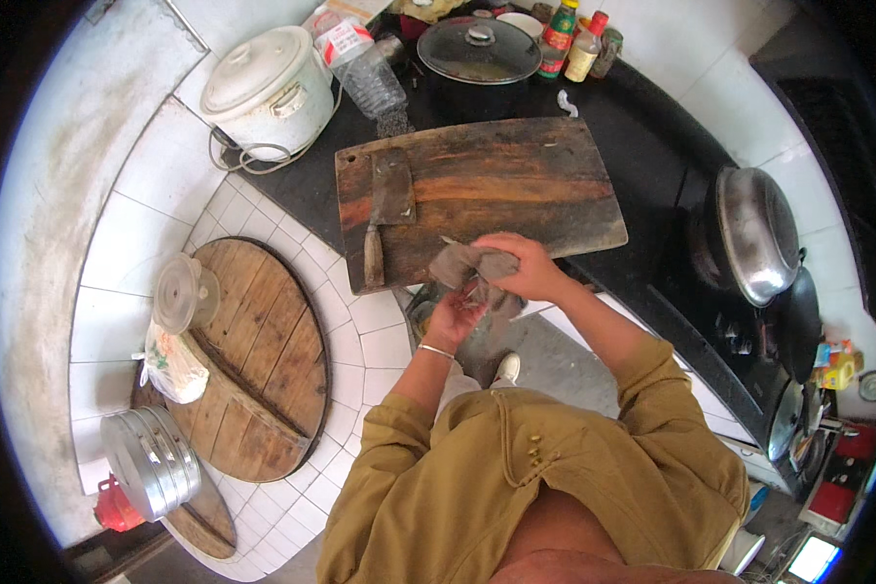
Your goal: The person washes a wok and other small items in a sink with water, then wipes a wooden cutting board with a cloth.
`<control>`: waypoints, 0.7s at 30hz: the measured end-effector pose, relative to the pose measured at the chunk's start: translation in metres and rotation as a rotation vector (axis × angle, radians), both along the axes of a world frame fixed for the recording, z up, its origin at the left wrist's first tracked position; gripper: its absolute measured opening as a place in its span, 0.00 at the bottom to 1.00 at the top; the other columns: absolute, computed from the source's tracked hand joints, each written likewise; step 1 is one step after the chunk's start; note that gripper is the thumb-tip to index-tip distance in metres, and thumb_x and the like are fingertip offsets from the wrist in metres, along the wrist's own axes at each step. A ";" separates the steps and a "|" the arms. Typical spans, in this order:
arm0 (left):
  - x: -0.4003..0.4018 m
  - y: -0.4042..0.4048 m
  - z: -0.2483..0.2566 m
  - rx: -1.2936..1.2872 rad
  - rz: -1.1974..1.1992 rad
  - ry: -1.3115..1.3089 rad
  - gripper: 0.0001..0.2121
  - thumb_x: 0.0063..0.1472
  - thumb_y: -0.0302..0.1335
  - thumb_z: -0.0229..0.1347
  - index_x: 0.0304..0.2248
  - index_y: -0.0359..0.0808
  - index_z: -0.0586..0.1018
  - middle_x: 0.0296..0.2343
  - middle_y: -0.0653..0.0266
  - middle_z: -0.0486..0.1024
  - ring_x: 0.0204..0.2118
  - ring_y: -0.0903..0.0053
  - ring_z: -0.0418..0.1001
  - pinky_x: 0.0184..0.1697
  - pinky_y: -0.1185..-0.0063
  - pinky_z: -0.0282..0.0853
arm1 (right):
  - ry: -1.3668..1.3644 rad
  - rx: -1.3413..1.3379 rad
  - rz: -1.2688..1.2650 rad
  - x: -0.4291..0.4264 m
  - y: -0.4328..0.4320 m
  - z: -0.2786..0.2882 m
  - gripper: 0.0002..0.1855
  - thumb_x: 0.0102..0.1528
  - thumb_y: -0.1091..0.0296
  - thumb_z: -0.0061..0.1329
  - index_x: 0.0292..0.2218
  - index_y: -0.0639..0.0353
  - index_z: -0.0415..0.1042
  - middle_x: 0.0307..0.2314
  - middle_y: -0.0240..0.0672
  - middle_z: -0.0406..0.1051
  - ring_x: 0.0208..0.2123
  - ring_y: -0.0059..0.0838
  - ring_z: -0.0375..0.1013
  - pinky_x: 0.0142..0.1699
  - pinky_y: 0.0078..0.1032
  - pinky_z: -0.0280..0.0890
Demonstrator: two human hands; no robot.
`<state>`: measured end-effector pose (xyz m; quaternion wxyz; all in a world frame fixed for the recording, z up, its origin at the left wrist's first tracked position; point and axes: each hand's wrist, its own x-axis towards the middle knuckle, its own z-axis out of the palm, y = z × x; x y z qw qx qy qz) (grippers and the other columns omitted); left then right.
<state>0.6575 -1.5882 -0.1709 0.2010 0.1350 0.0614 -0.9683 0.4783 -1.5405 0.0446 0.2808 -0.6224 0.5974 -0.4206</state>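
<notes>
A crumpled grey-brown cloth (456,264) is bunched between my hands at the front edge of the wooden cutting board (496,175). My right hand (529,264) grips it from the right. Below and to the left, my left hand (455,318) has hold of the cloth's lower part, its fingers partly hidden by the folds. A cleaver (393,186) lies flat at the board's left end, its wooden handle (374,255) towards me.
Behind the board are a clear plastic bottle (369,73), a lidded dark pan (479,51) and sauce bottles (557,44). A white electric cooker (270,87) stands left. Round wooden lids (263,328) cover the tiled stove; a metal basin (758,233) leans at right.
</notes>
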 end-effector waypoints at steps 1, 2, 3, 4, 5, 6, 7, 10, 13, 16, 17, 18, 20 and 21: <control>0.004 -0.001 0.008 -0.001 0.018 0.106 0.13 0.60 0.31 0.40 0.39 0.32 0.70 0.35 0.59 0.71 0.37 0.69 0.70 0.41 0.69 0.67 | 0.037 -0.048 -0.046 0.007 -0.008 -0.001 0.27 0.35 0.75 0.54 0.41 0.57 0.70 0.39 0.40 0.68 0.43 0.38 0.67 0.49 0.28 0.60; 0.005 -0.002 0.016 -0.014 0.045 -0.293 0.13 0.60 0.30 0.39 0.37 0.31 0.70 0.33 0.60 0.71 0.35 0.68 0.69 0.40 0.70 0.67 | 0.110 -0.067 -0.118 0.014 -0.016 -0.004 0.27 0.35 0.75 0.54 0.42 0.56 0.69 0.39 0.39 0.69 0.43 0.38 0.67 0.49 0.29 0.60; 0.005 -0.005 0.035 0.023 0.074 -0.331 0.13 0.60 0.30 0.39 0.37 0.31 0.71 0.33 0.60 0.71 0.35 0.68 0.69 0.40 0.70 0.66 | 0.101 -0.055 -0.108 0.020 -0.020 -0.006 0.27 0.35 0.75 0.54 0.42 0.55 0.70 0.39 0.39 0.68 0.43 0.39 0.66 0.49 0.29 0.60; 0.007 -0.007 0.050 0.062 0.106 -0.369 0.13 0.60 0.31 0.39 0.37 0.32 0.71 0.33 0.60 0.71 0.35 0.68 0.69 0.40 0.71 0.66 | 0.091 -0.043 -0.095 0.026 -0.024 -0.007 0.27 0.35 0.75 0.54 0.41 0.55 0.70 0.39 0.39 0.68 0.43 0.39 0.66 0.49 0.30 0.60; 0.010 -0.009 0.056 0.100 0.138 -0.407 0.13 0.60 0.31 0.39 0.37 0.32 0.71 0.33 0.60 0.71 0.35 0.68 0.69 0.40 0.71 0.66 | 0.081 -0.031 -0.082 0.030 -0.026 -0.007 0.27 0.35 0.75 0.54 0.41 0.54 0.70 0.40 0.39 0.68 0.44 0.40 0.66 0.49 0.30 0.60; 0.021 -0.014 0.056 0.004 0.094 -0.330 0.14 0.60 0.31 0.39 0.39 0.32 0.70 0.37 0.59 0.70 0.40 0.67 0.68 0.44 0.70 0.65 | 0.007 0.013 -0.015 0.037 -0.025 0.002 0.26 0.36 0.76 0.53 0.42 0.56 0.70 0.39 0.37 0.69 0.43 0.34 0.67 0.48 0.28 0.60; 0.025 -0.016 0.056 0.007 0.125 -0.305 0.14 0.60 0.31 0.39 0.40 0.31 0.70 0.38 0.58 0.70 0.41 0.67 0.68 0.45 0.69 0.65 | -0.081 0.028 0.030 0.038 -0.027 0.006 0.25 0.37 0.76 0.53 0.42 0.57 0.70 0.39 0.36 0.69 0.42 0.31 0.68 0.47 0.26 0.61; 0.027 -0.015 0.093 0.042 0.220 -0.265 0.15 0.60 0.29 0.39 0.41 0.27 0.68 0.40 0.52 0.69 0.44 0.63 0.67 0.49 0.66 0.63 | -0.366 0.145 0.082 0.024 -0.025 0.023 0.23 0.41 0.77 0.51 0.42 0.61 0.69 0.36 0.30 0.71 0.38 0.18 0.66 0.44 0.20 0.61; 0.036 -0.020 0.058 0.028 0.151 -0.171 0.16 0.60 0.29 0.39 0.41 0.24 0.67 0.41 0.49 0.68 0.45 0.59 0.66 0.51 0.64 0.61 | -0.518 0.201 -0.052 0.003 -0.026 0.052 0.23 0.41 0.77 0.51 0.43 0.61 0.69 0.35 0.29 0.70 0.37 0.18 0.66 0.43 0.19 0.62; 0.033 -0.021 0.065 0.053 0.136 -0.207 0.17 0.60 0.30 0.38 0.40 0.21 0.66 0.41 0.46 0.66 0.46 0.56 0.64 0.51 0.61 0.60 | -0.310 0.223 -0.187 -0.029 -0.047 0.035 0.23 0.43 0.74 0.53 0.44 0.53 0.69 0.29 0.31 0.73 0.29 0.21 0.71 0.35 0.20 0.65; 0.031 -0.021 0.069 0.042 0.119 -0.243 0.17 0.60 0.30 0.38 0.40 0.21 0.66 0.42 0.45 0.66 0.46 0.56 0.64 0.51 0.61 0.60 | -0.132 0.193 -0.219 -0.039 -0.054 0.020 0.24 0.42 0.70 0.53 0.44 0.50 0.69 0.30 0.33 0.73 0.30 0.25 0.72 0.36 0.23 0.66; 0.029 -0.022 0.069 0.036 0.108 -0.233 0.18 0.60 0.30 0.38 0.40 0.20 0.65 0.42 0.45 0.66 0.46 0.56 0.64 0.51 0.61 0.60 | 0.045 0.162 -0.250 -0.048 -0.062 -0.003 0.25 0.41 0.67 0.53 0.44 0.48 0.69 0.30 0.36 0.73 0.30 0.30 0.72 0.37 0.25 0.66; 0.024 -0.025 0.067 0.025 0.078 -0.210 0.18 0.60 0.31 0.38 0.41 0.20 0.65 0.42 0.44 0.66 0.46 0.55 0.64 0.51 0.61 0.60 | 0.303 0.260 -0.361 -0.047 -0.067 -0.037 0.29 0.37 0.57 0.54 0.45 0.39 0.68 0.37 0.40 0.70 0.39 0.43 0.69 0.44 0.39 0.63; 0.026 -0.026 0.067 0.012 0.082 -0.213 0.19 0.60 0.31 0.37 0.41 0.20 0.64 0.42 0.44 0.65 0.46 0.55 0.64 0.51 0.61 0.60 | 0.443 0.223 -0.323 -0.034 -0.071 -0.039 0.28 0.38 0.58 0.53 0.44 0.40 0.69 0.39 0.37 0.69 0.41 0.41 0.67 0.45 0.37 0.62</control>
